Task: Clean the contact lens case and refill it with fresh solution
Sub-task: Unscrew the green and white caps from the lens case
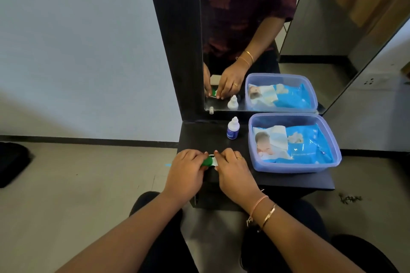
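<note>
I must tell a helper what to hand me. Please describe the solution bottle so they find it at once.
On the black shelf under the mirror, look left of the lidless purple plastic box. The small white dropper bottle stands upright there, alone, with a blue label.

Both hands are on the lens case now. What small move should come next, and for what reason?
Probably twist the green cap off with the left hand while the right hand steadies the white case on the black table. The cap looks closed, and the solution bottle stands untouched behind, so opening seems to come first.
</note>
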